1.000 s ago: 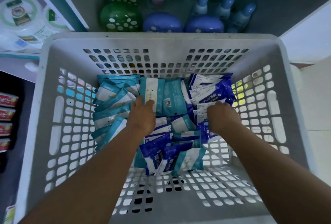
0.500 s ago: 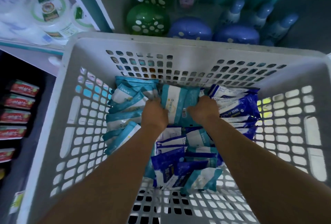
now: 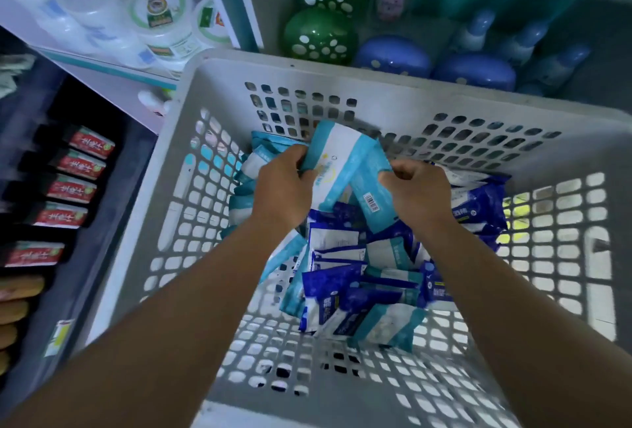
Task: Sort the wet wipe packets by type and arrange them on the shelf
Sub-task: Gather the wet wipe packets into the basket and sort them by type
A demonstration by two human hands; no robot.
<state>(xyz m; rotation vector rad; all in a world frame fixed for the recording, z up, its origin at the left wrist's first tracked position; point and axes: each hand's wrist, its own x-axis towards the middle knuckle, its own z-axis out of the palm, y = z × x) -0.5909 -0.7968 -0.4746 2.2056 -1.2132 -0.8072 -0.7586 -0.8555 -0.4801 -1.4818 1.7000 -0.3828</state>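
Observation:
A grey perforated basket (image 3: 219, 92) holds several wet wipe packets. Light teal and white packets (image 3: 251, 162) lie at its left, dark blue packets (image 3: 478, 203) at its right, and a mixed heap (image 3: 355, 294) in the middle. My left hand (image 3: 282, 188) grips a teal and white packet (image 3: 337, 157) lifted above the pile. My right hand (image 3: 419, 193) grips a second teal packet (image 3: 371, 190), its barcode side up, held against the first one.
Behind the basket a shelf carries green spotted containers (image 3: 319, 34), blue domed containers (image 3: 473, 75) and blue bottles (image 3: 473, 32). White tubs (image 3: 160, 14) stand on the upper left shelf. Red-labelled packs (image 3: 73, 188) line a dark shelf at the left.
Both hands closed on teal packets and raised them off the pile toward the basket's back wall. The right hand came over from the blue packets. The view shifted right.

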